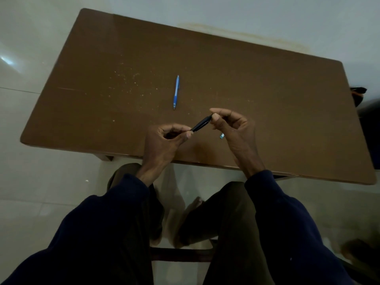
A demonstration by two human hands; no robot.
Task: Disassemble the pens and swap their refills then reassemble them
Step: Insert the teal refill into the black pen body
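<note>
- A glossy white tiled floor (30, 177) is showing on the left of the scene and running under the table.
- A rectangular brown wooden table (267, 89) with rounded corners is filling the middle of the view, and pale specks are dotting its left half.
- A dark navy left sleeve (102, 212) is reaching up from the near left, ending at the wrist by the table's near edge.
- The left hand (164, 138) is hovering over the near edge of the table, its fingers curling in and its thumb and forefinger pinching the near-left end of the pen it shares with the other hand.
- A slim blue plastic click pen (176, 91) is lying flat on the table, just beyond the hands and apart from them, its tip pointing toward the near side.
- A slim black plastic pen (202, 122) is being held above the table between both hands, slanting from near left to far right.
- The right hand (232, 128) is pinching the far-right end of the black pen between thumb and fingertips, with the remaining fingers bending loosely.
- A small light-blue piece (221, 136) is peeking out just beside the right palm; I cannot tell what it is.
- A dark navy right sleeve (287, 212) is coming in from the near right.
- A dark object (358, 95) is sitting past the table's right edge, too dim to identify.
</note>
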